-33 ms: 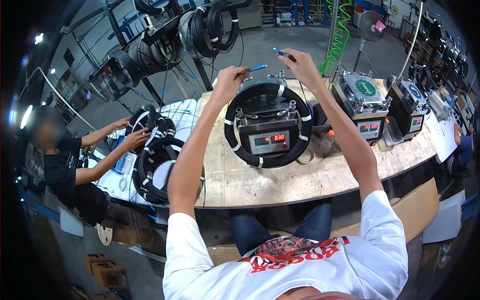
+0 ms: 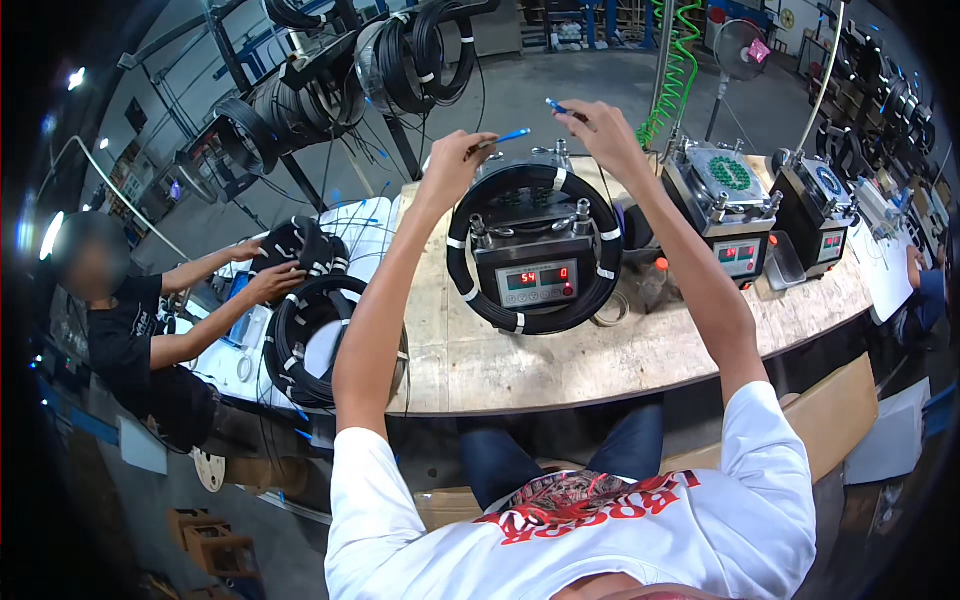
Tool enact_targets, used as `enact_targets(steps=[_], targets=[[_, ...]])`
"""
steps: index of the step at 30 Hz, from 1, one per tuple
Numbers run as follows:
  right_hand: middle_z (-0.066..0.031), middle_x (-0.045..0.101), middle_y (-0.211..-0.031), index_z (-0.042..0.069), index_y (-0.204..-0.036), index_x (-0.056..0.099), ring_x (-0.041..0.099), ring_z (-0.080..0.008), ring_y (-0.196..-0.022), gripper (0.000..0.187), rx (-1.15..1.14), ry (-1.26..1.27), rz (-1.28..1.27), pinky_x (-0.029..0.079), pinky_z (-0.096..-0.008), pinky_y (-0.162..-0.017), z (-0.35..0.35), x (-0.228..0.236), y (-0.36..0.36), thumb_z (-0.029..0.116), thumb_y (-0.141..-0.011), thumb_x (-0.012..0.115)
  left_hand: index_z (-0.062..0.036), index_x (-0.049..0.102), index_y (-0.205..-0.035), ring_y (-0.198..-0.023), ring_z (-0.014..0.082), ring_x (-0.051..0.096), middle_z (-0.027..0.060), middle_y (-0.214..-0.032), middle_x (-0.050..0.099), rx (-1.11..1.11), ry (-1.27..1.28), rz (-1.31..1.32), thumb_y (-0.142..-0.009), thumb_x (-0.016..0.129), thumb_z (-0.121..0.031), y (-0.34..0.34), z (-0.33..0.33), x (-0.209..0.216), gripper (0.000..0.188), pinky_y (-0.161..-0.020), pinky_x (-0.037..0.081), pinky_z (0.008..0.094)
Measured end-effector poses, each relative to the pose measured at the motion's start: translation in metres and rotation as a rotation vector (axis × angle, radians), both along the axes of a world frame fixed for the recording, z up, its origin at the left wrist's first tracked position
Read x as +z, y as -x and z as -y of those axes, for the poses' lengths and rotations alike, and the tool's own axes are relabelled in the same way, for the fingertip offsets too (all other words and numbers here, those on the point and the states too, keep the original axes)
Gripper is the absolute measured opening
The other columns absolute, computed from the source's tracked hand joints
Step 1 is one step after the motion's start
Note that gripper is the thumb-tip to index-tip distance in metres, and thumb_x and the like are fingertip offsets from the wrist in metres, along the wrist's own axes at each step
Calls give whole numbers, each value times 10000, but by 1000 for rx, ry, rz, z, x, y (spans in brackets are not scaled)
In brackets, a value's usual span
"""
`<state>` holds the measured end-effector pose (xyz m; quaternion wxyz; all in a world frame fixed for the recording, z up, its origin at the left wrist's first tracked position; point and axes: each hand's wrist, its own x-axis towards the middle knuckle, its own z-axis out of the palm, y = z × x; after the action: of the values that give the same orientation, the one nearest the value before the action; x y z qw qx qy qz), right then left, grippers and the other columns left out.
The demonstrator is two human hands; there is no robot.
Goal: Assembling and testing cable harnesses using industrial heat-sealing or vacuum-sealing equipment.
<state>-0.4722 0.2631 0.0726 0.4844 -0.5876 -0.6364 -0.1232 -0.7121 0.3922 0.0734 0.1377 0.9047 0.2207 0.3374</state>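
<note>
Above the far edge of the bench, my left hand [image 2: 453, 168] pinches a cable end with a blue connector [image 2: 514, 135] that points right. My right hand [image 2: 603, 132], raised a little higher, holds a second blue connector [image 2: 556, 105] between thumb and fingers. A coil of black cable [image 2: 463, 280], bound with white tape bands, stands looped around the front of a metal machine [image 2: 530, 255]. Red digits glow on the machine's front display [image 2: 538, 281]. Both hands are behind and above the coil, apart from each other.
To the right stand two similar machines [image 2: 735, 215] [image 2: 818, 205] with round plates on top. A bottle with an orange cap [image 2: 655, 280] and a tape roll [image 2: 610, 312] lie on the wooden bench [image 2: 450, 370]. At left, a co-worker's hands [image 2: 275, 280] handle black cable coils [image 2: 312, 335].
The digits on the middle machine's display have changed. The co-worker's hands and the coil between them have shifted slightly. My hands stay nearly in place.
</note>
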Motion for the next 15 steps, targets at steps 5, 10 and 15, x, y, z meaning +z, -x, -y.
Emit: enact_targets(steps=[5, 10, 15], targets=[[-126, 627, -865, -37, -1034, 679, 571, -221, -701, 218, 67, -69, -123, 464, -326, -660, 54, 3, 36, 136, -904, 702, 11, 704, -986, -754, 308, 623, 141, -867, 633, -78, -167, 215, -923, 672, -130, 21, 41, 2, 158, -671, 465, 394], [-95, 611, -840, -36, -1031, 673, 568, -194, -681, 172, 134, -250, -78, 459, -316, -647, 77, -16, 62, 100, -926, 676, 28, 697, -978, -755, 307, 647, 132, -863, 641, -54, -229, 343, -904, 693, -96, 19, 82, -19, 144, -662, 494, 386], [-48, 655, -777, -23, -1057, 694, 607, -96, -671, 166, 277, -30, -544, 502, -249, -617, 94, -32, 81, 99, -946, 673, 41, 693, -1002, -701, 263, 657, 128, -848, 653, -42, -88, 418, -926, 679, -83, 14, 117, -37, 146, -636, 502, 348]])
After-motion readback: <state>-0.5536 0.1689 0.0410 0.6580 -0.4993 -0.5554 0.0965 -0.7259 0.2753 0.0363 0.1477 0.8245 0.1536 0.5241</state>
